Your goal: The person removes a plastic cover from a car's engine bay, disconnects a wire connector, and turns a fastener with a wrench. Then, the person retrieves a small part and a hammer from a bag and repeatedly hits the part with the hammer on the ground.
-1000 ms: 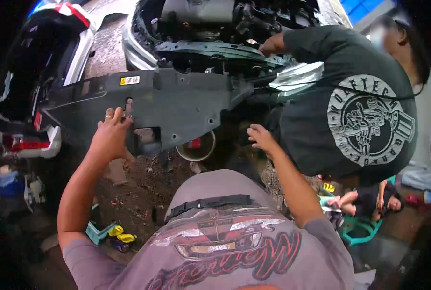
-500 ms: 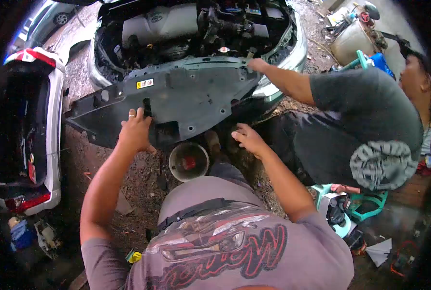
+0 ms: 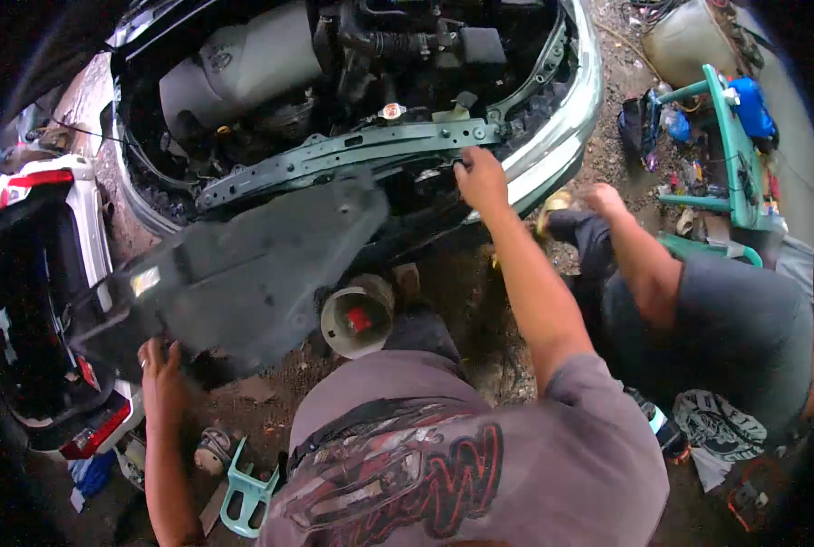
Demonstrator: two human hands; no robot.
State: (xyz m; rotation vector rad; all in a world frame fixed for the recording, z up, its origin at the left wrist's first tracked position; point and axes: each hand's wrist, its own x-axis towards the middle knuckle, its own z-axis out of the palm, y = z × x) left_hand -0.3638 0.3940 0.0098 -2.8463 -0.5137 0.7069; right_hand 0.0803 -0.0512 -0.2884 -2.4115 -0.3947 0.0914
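A black plastic radiator cover panel [image 3: 252, 264] with a pale label is tilted off the car's front and blurred by motion. My left hand [image 3: 162, 378] grips its near left edge, fingers over the rim. My right hand [image 3: 484, 182] is over the front of the car, close to the grey-green metal crossmember [image 3: 352, 141]. Its fingers are loosely bent and apart, with nothing visible in them; whether they touch the car I cannot tell. Behind the crossmember is the open engine bay, with a grey engine cover [image 3: 243, 64] and a radiator cap [image 3: 391, 111].
A bucket [image 3: 334, 333] with something red inside stands by my legs. To my right a co-worker [image 3: 708, 319] bends low, one arm forward. A green stool [image 3: 250, 488] lies at lower left, a removed white tailgate [image 3: 88, 219] at left, a green table [image 3: 740, 155] at right.
The panel has come away from the crossmember, shifting left and toward me with my left hand. My right hand has reached forward to the car's front. The co-worker's hand has left the panel and dropped lower.
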